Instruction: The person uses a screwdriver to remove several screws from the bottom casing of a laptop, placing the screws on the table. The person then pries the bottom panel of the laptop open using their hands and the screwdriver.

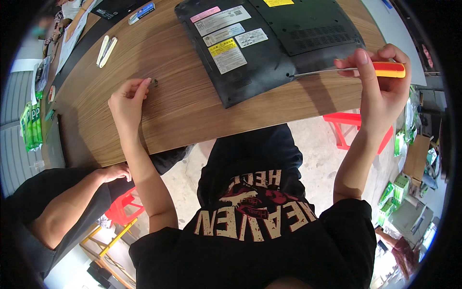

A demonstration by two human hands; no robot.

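A black laptop (267, 61) lies upside down on the wooden table, its labelled underside facing up. My right hand (380, 98) is closed around a screwdriver (391, 70) with a red and yellow handle. Its long thin shaft points left, and the tip meets a dark hole near the laptop's front edge. To the left of the laptop, my left hand (129, 96) rests at the table with thumb and forefinger pinched together. Tiny dark pieces (154, 83), perhaps screws, sit right at those fingertips. Whether one is between the fingers is too small to tell.
A cream-coloured folded tool (107, 51) lies on the table (178, 115) at far left, with a small blue-and-white packet (142, 13) beyond it. Another person's arm (72, 207) is at my left. Red stools (344, 126) stand below the table edge.
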